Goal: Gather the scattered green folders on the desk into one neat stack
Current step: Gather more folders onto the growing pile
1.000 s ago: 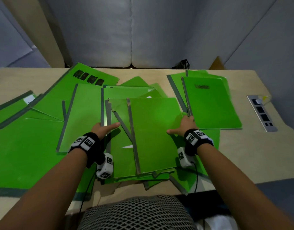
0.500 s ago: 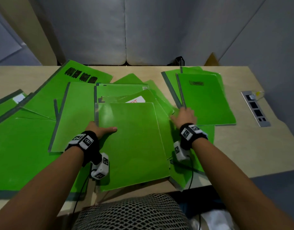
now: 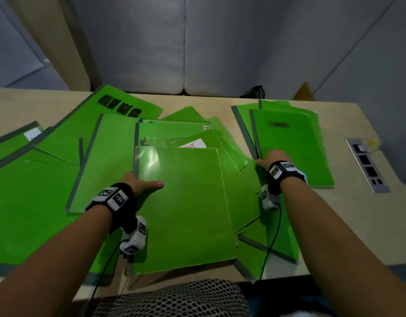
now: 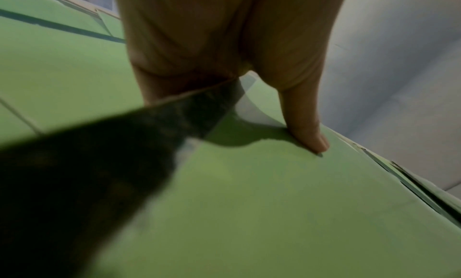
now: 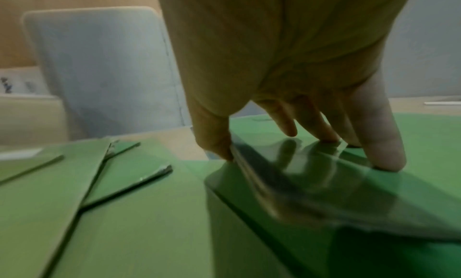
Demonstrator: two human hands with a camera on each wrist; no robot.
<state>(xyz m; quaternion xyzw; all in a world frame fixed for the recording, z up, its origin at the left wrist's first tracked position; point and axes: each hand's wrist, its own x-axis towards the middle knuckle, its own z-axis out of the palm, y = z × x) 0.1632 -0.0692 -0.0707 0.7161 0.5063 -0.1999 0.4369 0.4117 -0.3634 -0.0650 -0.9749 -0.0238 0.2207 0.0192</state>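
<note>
Beige desk, grey padded wall panels behind. Left hand gripping centre folder edge; right hand pinching far-right folder spine.

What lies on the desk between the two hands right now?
In the head view, between the left hand and right hand lies the center folder, fanned over more green folders; no bare desk shows there.

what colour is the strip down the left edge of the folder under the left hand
Grey, a dull grey spine strip on the green folder; clearest in the head view.
</note>
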